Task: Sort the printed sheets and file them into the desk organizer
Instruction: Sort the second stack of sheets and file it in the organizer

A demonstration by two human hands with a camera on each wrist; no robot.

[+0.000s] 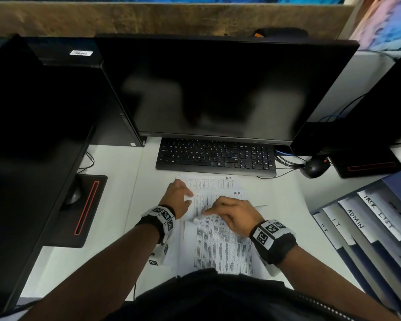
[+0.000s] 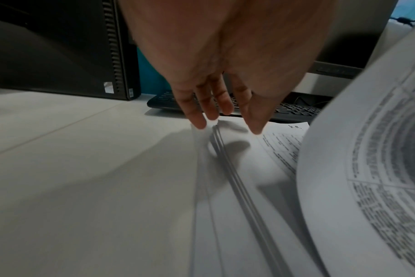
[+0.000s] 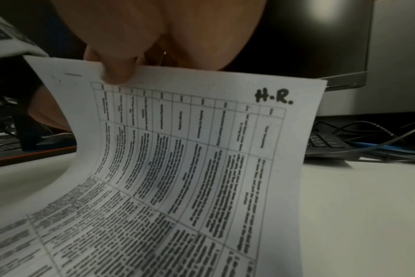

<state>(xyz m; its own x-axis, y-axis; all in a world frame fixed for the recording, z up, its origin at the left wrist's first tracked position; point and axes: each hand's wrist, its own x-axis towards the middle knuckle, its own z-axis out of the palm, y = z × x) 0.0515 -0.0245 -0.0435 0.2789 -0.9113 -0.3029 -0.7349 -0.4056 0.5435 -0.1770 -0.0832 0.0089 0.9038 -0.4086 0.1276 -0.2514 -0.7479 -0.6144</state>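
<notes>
Printed sheet's (image 3: 183, 168) table text blurred, its lower edge cut off.

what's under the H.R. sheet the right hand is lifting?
Under the lifted sheet, pinched by the right hand, lie more printed sheets; one also shows a handwritten H.R. mark. How many are stacked, and the labels on the lower ones, is covered.

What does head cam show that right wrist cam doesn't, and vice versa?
Head only: the desk organizer at the right, with tabs HR, IT, ADMIN and TASK LIST, the left hand on the paper stack, and a second sheet marked H.R. lying further back.

Right wrist only: the right hand pinching the top edge of the lifted sheet, with its handwritten H.R. clearly readable.

Both: the lifted sheet, monitor, keyboard, white desk.
</notes>
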